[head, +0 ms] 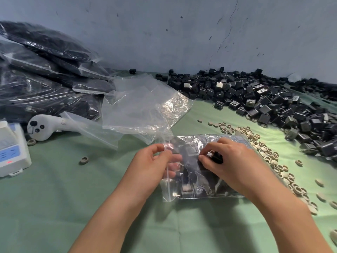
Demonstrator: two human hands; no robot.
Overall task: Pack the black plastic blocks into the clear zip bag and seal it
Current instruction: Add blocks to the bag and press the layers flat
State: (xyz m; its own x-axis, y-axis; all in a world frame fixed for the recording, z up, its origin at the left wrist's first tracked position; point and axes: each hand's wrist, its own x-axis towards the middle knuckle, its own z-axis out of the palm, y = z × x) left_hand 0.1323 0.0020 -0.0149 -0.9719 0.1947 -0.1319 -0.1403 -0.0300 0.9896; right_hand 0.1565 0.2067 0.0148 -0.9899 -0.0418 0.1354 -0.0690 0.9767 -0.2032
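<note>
Pinching the mouth of the clear zip bag (191,189) between thumb and fingers, the left hand (155,161) held its zip edge lifted, probably to keep the opening gaping for loading. The right hand (233,161) was curled round a black plastic block (217,157) over the bag's middle; whether it pressed on the film I could not tell. The bag lay flat, partly filled and not yet sealed. Right of the bag sprawled the heap of loose blocks (255,99), with beige round caps (264,148) between. Beyond the bag lay empty clear bags (142,106); left of it, filled bags (45,70) and a white handheld device (47,125). Green cloth (73,198) lay under the bag, and a cracked blue-grey wall (164,33) rose behind.
</note>
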